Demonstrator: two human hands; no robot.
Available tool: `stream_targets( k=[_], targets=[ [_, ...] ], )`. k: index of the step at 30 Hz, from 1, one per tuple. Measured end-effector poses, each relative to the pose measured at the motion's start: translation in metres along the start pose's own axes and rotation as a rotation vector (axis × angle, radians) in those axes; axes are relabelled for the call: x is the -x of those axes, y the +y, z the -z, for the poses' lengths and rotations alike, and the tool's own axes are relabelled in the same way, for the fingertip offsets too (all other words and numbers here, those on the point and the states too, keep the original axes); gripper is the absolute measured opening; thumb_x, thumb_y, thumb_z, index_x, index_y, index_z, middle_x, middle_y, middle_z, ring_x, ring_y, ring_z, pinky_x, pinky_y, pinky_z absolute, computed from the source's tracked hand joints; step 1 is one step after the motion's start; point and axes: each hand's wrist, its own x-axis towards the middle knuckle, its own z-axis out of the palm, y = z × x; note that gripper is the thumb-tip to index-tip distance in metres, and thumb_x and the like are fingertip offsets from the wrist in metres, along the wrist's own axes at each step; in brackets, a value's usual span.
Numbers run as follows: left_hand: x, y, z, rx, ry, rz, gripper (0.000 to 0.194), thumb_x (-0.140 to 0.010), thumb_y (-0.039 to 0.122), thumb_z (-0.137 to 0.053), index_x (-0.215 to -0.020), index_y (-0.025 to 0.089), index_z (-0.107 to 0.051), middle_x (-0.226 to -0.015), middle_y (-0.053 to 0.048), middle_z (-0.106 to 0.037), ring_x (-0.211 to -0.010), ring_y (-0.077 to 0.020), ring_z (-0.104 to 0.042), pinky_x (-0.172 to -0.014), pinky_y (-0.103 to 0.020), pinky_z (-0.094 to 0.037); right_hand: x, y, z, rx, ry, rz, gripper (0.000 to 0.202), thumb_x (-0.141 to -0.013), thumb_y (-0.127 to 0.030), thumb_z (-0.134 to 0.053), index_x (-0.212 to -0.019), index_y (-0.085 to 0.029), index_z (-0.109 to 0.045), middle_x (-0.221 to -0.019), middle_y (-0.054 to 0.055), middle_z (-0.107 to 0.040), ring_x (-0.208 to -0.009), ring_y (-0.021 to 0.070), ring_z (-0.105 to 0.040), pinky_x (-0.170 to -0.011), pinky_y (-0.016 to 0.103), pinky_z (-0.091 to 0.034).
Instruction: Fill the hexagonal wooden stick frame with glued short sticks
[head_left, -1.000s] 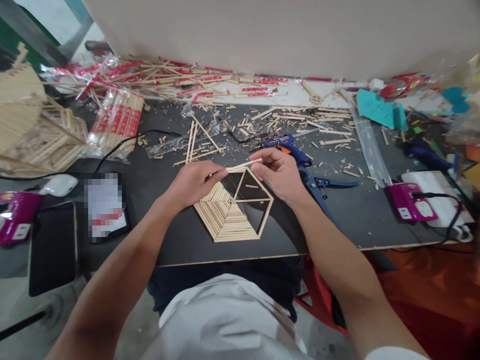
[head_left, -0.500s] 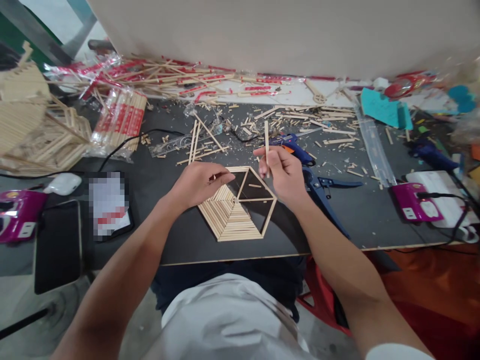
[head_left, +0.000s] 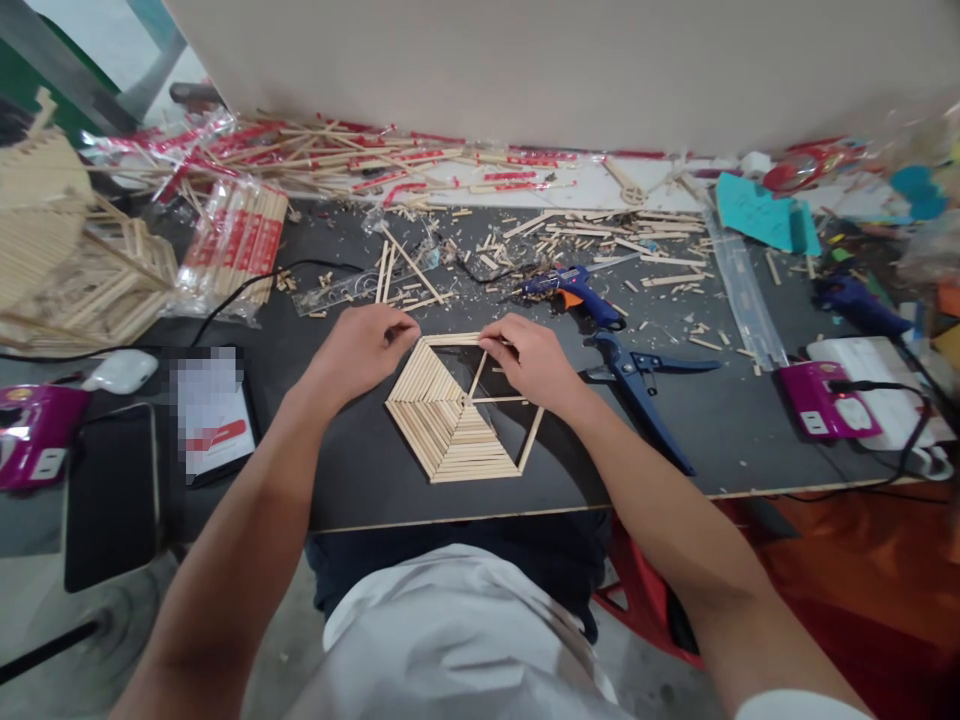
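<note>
A hexagonal frame of wooden sticks (head_left: 480, 466) lies flat on the dark table. Close-set sticks fill its left and lower-left sections, while the right-hand sections show the table between thin spokes. Along the far edge runs a short wooden stick (head_left: 452, 339), between my two hands. My right hand (head_left: 529, 360) pinches its right end at the frame's upper-right corner. At the upper-left corner, my left hand (head_left: 366, 350) has its fingers closed at the stick's other end; its fingertips partly hide the contact.
Beyond the frame lie a blue glue gun (head_left: 574, 290) and scattered stick offcuts. Blue cutters (head_left: 645, 385) rest to the right. A phone (head_left: 217, 415), wrapped chopsticks (head_left: 240, 240) and a stick-built model (head_left: 90, 270) occupy the left side.
My right hand has lowered the upright stick to the frame's far edge, where it now lies sideways. My left hand has drawn left to the upper-left corner.
</note>
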Motion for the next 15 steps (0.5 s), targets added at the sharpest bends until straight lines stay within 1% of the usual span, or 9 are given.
stream_targets(
  k=[2, 4, 9, 12, 15],
  targets=[
    [0.0, 0.003, -0.002, -0.003, -0.047, -0.027, 0.033, -0.097, 0.036, -0.055, -0.102, 0.017, -0.081, -0.097, -0.009, -0.078, -0.087, -0.0227, -0.07, -0.083, -0.032, -0.05, -0.001, -0.001, -0.001, 0.006, 0.026, 0.001, 0.021, -0.106, -0.033, -0.051, -0.1, -0.02, -0.067, -0.094, 0.007, -0.07, -0.082, 0.0196, -0.06, -0.075, 0.034, -0.045],
    [0.0, 0.004, -0.004, 0.004, -0.069, -0.026, 0.031, -0.097, 0.036, -0.057, -0.103, 0.018, -0.082, -0.098, -0.008, -0.079, -0.087, -0.0226, -0.07, -0.083, -0.032, -0.05, -0.002, -0.003, -0.002, 0.015, 0.025, 0.01, 0.022, -0.106, -0.033, -0.051, -0.1, -0.021, -0.067, -0.095, 0.007, -0.07, -0.083, 0.0202, -0.061, -0.076, 0.035, -0.045],
    [-0.001, 0.005, -0.007, 0.034, -0.07, 0.023, 0.028, -0.094, 0.034, -0.06, -0.104, 0.018, -0.082, -0.097, -0.008, -0.08, -0.084, -0.0217, -0.07, -0.085, -0.032, -0.051, -0.006, -0.007, -0.007, 0.078, -0.009, 0.032, 0.019, -0.106, -0.029, -0.053, -0.098, -0.019, -0.068, -0.096, 0.008, -0.072, -0.092, 0.0223, -0.063, -0.083, 0.036, -0.047],
    [-0.002, 0.009, -0.007, 0.03, -0.069, 0.06, 0.028, -0.095, 0.032, -0.06, -0.102, 0.017, -0.082, -0.098, -0.008, -0.08, -0.085, -0.0219, -0.07, -0.086, -0.032, -0.052, -0.006, -0.007, -0.007, 0.091, -0.04, 0.043, 0.017, -0.105, -0.027, -0.055, -0.098, -0.019, -0.069, -0.096, 0.008, -0.074, -0.092, 0.0223, -0.065, -0.086, 0.036, -0.048],
    [-0.002, 0.015, -0.005, 0.034, -0.084, 0.082, 0.027, -0.095, 0.031, -0.06, -0.101, 0.017, -0.082, -0.098, -0.008, -0.08, -0.086, -0.0223, -0.071, -0.087, -0.033, -0.052, -0.006, -0.007, -0.006, 0.092, -0.031, 0.027, 0.017, -0.105, -0.027, -0.056, -0.098, -0.02, -0.07, -0.098, 0.008, -0.076, -0.095, 0.0227, -0.066, -0.087, 0.037, -0.049]
  ],
)
